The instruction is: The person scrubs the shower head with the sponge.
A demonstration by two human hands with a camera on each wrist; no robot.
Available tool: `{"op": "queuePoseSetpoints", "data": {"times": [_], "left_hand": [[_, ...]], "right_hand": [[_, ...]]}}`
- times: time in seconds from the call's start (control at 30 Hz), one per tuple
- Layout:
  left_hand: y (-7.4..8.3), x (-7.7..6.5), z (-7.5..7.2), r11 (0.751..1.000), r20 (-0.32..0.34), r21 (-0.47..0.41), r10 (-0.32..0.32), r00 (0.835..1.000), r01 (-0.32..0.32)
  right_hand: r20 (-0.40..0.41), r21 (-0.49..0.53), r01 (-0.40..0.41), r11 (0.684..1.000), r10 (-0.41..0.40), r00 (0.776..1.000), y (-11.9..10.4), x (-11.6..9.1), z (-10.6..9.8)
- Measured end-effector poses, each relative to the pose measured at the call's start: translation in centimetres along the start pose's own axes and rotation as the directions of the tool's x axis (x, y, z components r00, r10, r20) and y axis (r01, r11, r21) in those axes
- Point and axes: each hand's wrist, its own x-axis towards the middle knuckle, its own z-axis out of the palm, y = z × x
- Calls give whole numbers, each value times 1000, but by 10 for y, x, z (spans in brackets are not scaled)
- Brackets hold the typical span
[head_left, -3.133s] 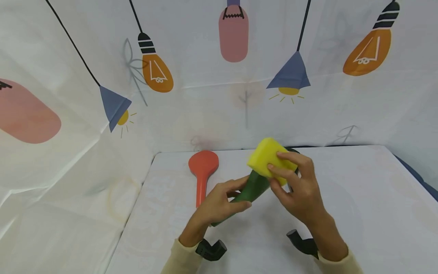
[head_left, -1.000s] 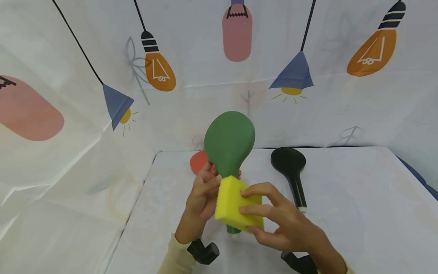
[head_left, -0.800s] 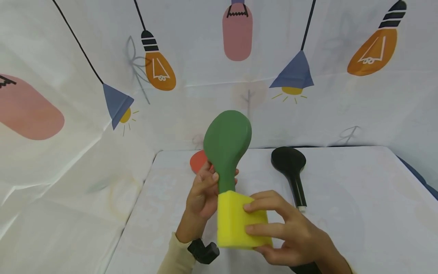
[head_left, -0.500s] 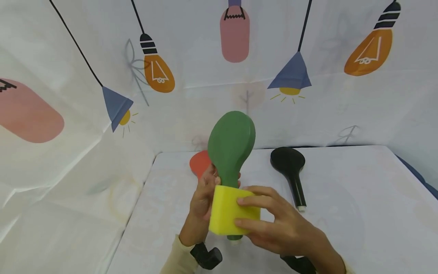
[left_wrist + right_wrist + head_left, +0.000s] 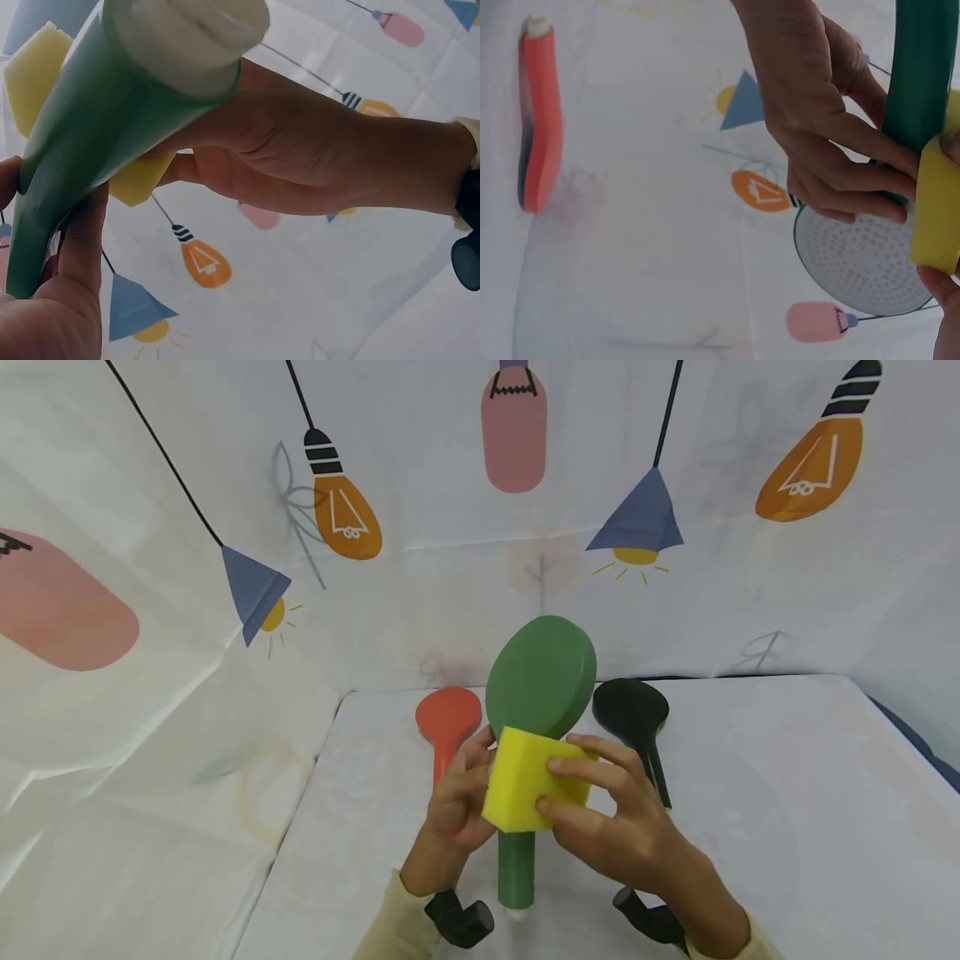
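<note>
Above a table, left hand grips green showerhead.

Green shower head, centre of the head view: smooth plastic, satin on the broad back, glossier along the handle. Spray face, lower right of the right wrist view: dotted, matt. Yellow sponge: matt foam. Red shower head: smooth plastic, soft sheen. Black shower head: glossy plastic. Backdrop sheet: creased, faint sheen; cloth or plastic film, cannot tell. Table: smooth, matt. Sleeve: matt cloth.
</note>
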Motion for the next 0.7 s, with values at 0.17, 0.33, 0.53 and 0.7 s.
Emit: {"op": "queuePoseSetpoints", "data": {"times": [0.17,0.33,0.53,0.7], "left_hand": [[0,2,2,999,-46,39,-11,999,13],[1,2,2,996,-36,79,-26,999,29],[-1,4,1,990,-2,126,-63,998,63],[2,5,1,978,-3,180,-103,995,102]], "right_hand": [[-57,-89,-6,996,0,998,3,-1,3],[-142,-141,42,989,-62,988,7,1,6],[-280,-186,15,982,-67,958,10,7,7],[-431,-120,-115,986,52,901,13,11,7]]}}
